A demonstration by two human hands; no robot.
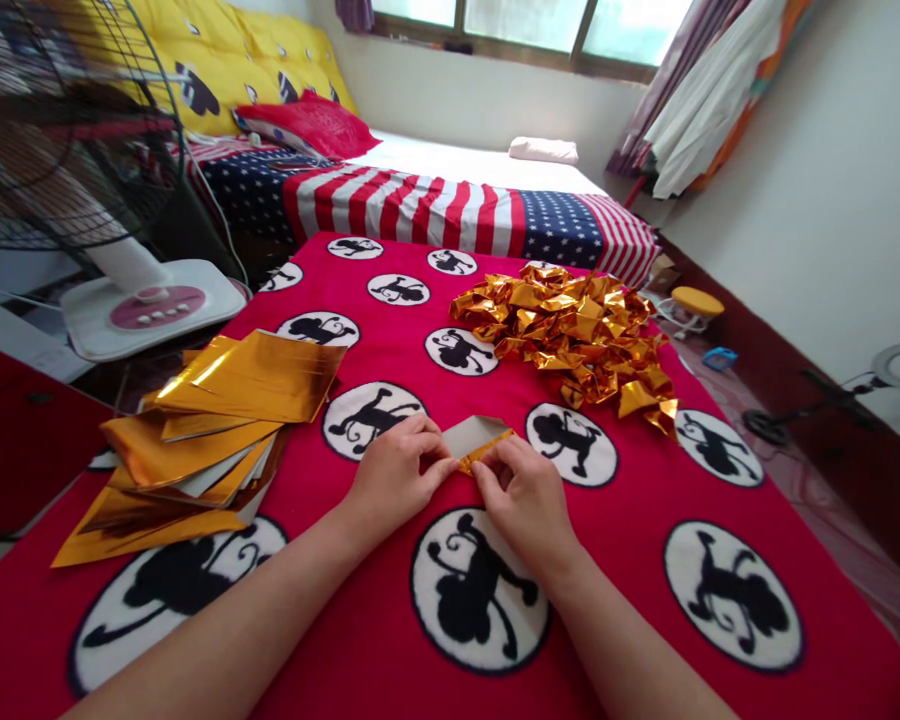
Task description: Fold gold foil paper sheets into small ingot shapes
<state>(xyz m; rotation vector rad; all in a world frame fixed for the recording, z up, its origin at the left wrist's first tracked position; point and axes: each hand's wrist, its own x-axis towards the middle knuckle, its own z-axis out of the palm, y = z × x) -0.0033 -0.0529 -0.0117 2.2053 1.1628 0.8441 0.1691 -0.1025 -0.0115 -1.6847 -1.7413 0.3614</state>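
Note:
Between my two hands, low over the red cloth, is a sheet of gold foil paper, partly folded, its pale backing facing up and a gold fold along the near edge. My left hand pinches the left end of that fold. At the right end, my right hand grips it between thumb and fingers. A loose stack of flat gold foil sheets lies to the left of my hands. Beyond my right hand is a heap of folded gold foil pieces. Fingertips hide parts of the sheet's ends.
The table wears a red cloth with black monkey figures in white circles. An electric fan stands at the left. Behind the table is a bed with a flag-patterned cover. A yellow-topped stool sits on the floor at right.

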